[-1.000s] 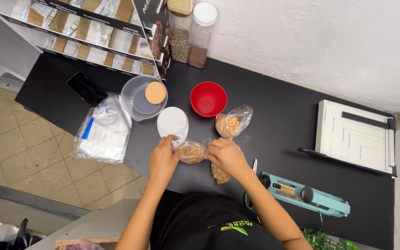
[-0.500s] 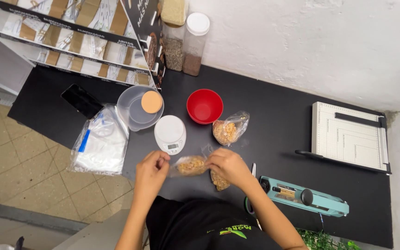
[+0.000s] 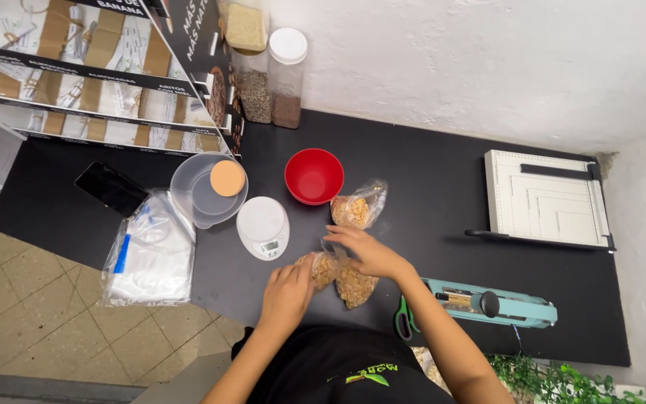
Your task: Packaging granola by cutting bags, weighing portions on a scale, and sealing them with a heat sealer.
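- Now our left hand and right hand both grasp the same small clear bag of grain, which sits on the black counter just in front of us, at about 6 o'clock from the white kitchen scale.
- Compared with a second ago, the hands sit a little lower and closer to our body, and the bag has come with them; half a second ago it was already between the hands in much the same pinch.
- We judge from this that the bag is being worked at its mouth, not carried off: the left fingers close on its left end, the right fingers press its top edge.
- A second filled bag lies touching the held one at 5 o'clock, partly under our right wrist, unmoved.
- A third filled bag rests at 1 o'clock from the hands, just beside the red bowl, also unmoved.
- At 10 o'clock stand the clear tub with a cork disc, and the pile of empty plastic bags.
- Green scissors and a teal sealing tool lie at 3 to 4 o'clock, untouched.
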